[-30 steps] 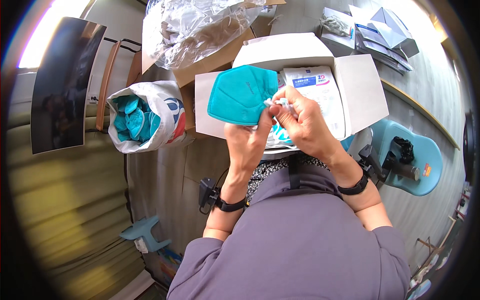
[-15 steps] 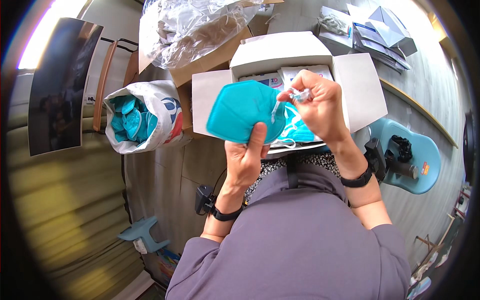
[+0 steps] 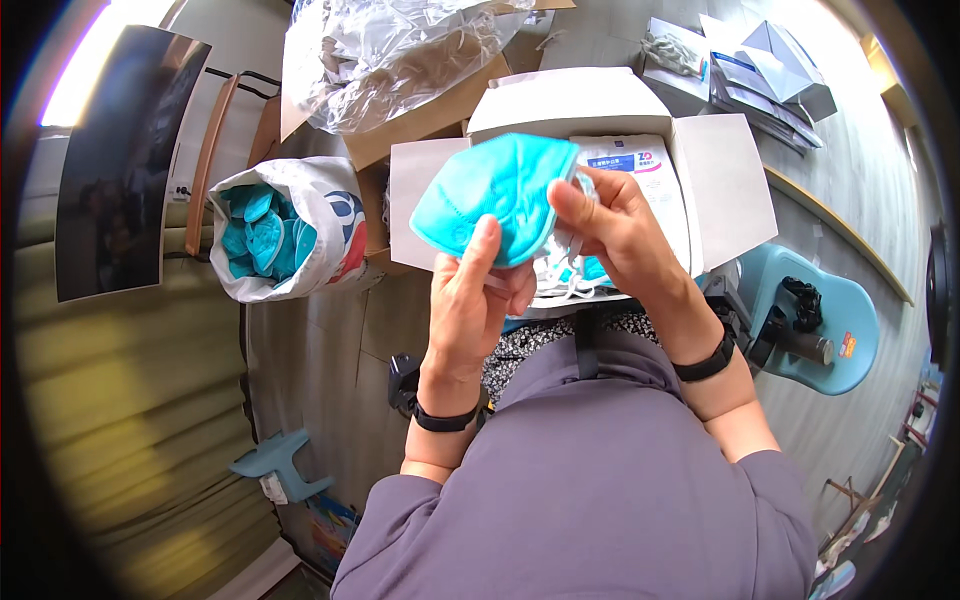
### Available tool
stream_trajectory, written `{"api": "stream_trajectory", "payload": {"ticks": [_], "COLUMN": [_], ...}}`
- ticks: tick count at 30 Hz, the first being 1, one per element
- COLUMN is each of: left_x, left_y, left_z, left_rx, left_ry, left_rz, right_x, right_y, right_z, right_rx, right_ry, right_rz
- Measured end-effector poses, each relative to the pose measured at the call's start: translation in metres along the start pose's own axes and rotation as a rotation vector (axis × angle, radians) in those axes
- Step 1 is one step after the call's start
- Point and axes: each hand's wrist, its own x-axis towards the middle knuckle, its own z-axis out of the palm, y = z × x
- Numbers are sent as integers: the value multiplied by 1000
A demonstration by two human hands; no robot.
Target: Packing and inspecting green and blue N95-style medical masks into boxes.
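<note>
A teal folded face mask (image 3: 490,195) is held up over the open white box (image 3: 735,180). My left hand (image 3: 470,285) grips its lower edge, thumb on the near face and fingers behind. At the mask's right edge, my right hand (image 3: 625,225) is closed on that edge and white straps; some of its fingers are hidden. Below the hands, inside the box, white straps (image 3: 568,285) and bits of teal mask show. A white printed packet (image 3: 650,185) lies in the box's right part.
To the left stands a white plastic bag (image 3: 335,225) filled with teal masks (image 3: 265,240). Behind it is a carton (image 3: 430,110) heaped with clear plastic wrap (image 3: 400,60). At right, a light-blue stool (image 3: 845,340) carries black items. Flattened cartons (image 3: 765,90) lie at the far right.
The mask has tilted and risen slightly. My right hand has moved from the clear wrapping and straps in front of the mask to its right edge. More of the white packet shows.
</note>
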Motion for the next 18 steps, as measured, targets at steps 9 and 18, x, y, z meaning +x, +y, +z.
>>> {"api": "stream_trajectory", "payload": {"ticks": [9, 18], "left_x": [3, 16], "left_y": [-9, -18], "left_z": [-14, -12], "left_rx": [1481, 1445], "left_ry": [462, 224], "left_rz": [737, 803], "right_x": [5, 2], "right_y": [-3, 15], "right_z": [0, 11], "right_rx": [-10, -635], "right_ry": [271, 95], "right_rz": [-11, -263]}}
